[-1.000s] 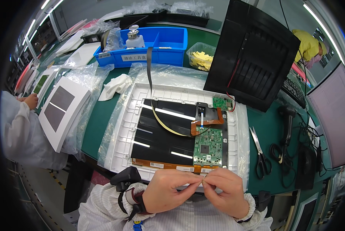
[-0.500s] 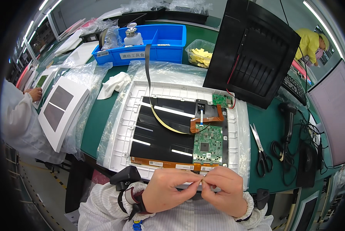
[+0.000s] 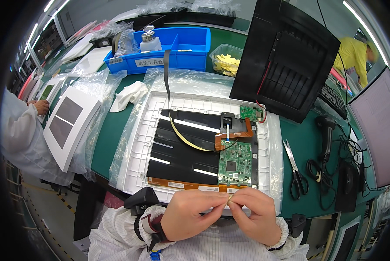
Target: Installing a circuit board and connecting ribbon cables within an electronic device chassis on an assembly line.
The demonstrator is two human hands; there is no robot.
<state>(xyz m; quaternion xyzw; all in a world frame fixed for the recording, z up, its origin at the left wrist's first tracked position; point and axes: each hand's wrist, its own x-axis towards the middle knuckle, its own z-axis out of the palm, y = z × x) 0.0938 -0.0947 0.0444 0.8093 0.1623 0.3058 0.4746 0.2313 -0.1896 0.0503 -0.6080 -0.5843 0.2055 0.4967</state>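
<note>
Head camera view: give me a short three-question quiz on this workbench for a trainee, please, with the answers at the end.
1. True or false: the scissors lie to the right of the white frame.
2. What is in the clear tub? A: red screws. B: yellow pieces. C: blue caps.
3. Which of the wearer's hands has its fingertips at the small thin piece?

Key: 1, true. 2, B, yellow pieces. 3, both: left hand and right hand.

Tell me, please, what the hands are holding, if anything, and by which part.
The left hand and right hand pinch a small yellowish piece between their fingers; the part gripped is hidden.
</note>
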